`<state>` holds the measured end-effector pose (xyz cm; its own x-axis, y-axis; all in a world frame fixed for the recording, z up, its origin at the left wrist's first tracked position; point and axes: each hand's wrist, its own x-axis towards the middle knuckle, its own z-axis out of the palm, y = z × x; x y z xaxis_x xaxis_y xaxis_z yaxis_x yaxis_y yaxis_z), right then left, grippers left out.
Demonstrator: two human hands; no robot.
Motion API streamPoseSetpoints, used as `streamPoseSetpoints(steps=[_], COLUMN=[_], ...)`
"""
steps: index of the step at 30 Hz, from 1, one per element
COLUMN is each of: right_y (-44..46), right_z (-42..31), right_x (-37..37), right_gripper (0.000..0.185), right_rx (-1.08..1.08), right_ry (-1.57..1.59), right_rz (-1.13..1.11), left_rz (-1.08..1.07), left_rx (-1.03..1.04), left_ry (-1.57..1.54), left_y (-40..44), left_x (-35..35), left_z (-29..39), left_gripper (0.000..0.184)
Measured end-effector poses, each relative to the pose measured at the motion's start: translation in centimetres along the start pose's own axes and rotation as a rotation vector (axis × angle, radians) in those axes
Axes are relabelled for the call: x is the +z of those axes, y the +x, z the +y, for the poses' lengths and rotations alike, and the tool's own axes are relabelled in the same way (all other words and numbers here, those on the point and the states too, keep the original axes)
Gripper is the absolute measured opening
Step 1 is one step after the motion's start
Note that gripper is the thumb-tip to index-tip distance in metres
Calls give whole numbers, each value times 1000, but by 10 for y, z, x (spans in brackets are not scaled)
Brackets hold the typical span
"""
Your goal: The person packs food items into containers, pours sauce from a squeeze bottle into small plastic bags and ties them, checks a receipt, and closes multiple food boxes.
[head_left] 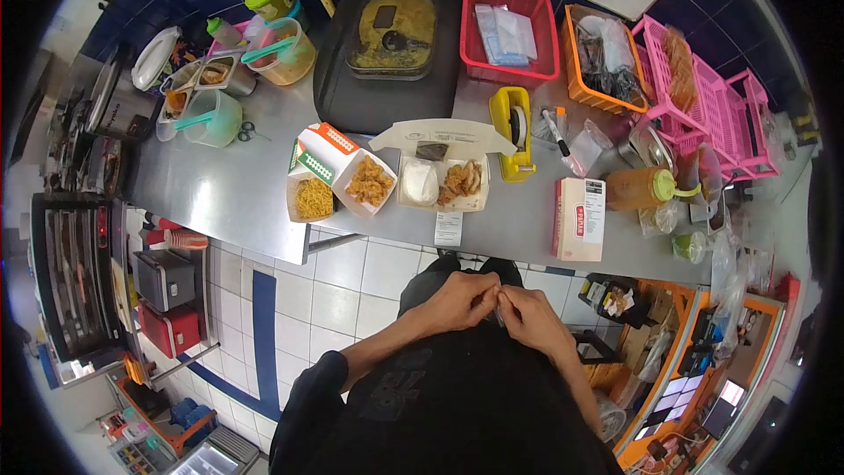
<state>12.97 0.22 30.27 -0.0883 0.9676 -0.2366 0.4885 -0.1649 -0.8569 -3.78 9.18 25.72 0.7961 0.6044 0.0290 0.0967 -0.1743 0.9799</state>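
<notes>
My left hand (pixel 463 299) and my right hand (pixel 533 318) meet in front of my dark shirt, below the table edge. Both have their fingers pinched together at the tips, and a small shiny bit shows between them, too small to name. On the steel table ahead, an open takeaway box (pixel 481 137) contains white rice (pixel 418 183) and fried chicken pieces (pixel 461 181). Left of it are a carton of noodles (pixel 314 200) and a carton of crispy chicken (pixel 368 183). A paper slip (pixel 448 230) hangs at the table's front edge.
A yellow tape dispenser (pixel 525 158) and a closed carton (pixel 578 222) stand to the right. Behind are a red basket (pixel 551 70), an orange basket (pixel 576 86) and a lidded black-rimmed container (pixel 397 28). Plastic tubs (pixel 221 120) sit at left.
</notes>
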Motion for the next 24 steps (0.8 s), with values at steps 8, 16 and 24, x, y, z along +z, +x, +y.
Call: streamPoseSetpoints(steps=[8, 16, 24], right_y=[5, 4, -47], right_z=[-1, 37, 76], right_x=[-23, 6, -38], right_gripper=[10, 12, 21], right_rx=[-170, 80, 354], right_ry=[-327, 286, 110], right_rz=[324, 454, 575], left_rz=[-3, 24, 245], left_rx=[325, -100, -68], left_ry=[294, -207, 197], left_y=[14, 41, 65], left_x=[-3, 34, 106], left_z=[0, -14, -3], left_gripper=[7, 16, 11])
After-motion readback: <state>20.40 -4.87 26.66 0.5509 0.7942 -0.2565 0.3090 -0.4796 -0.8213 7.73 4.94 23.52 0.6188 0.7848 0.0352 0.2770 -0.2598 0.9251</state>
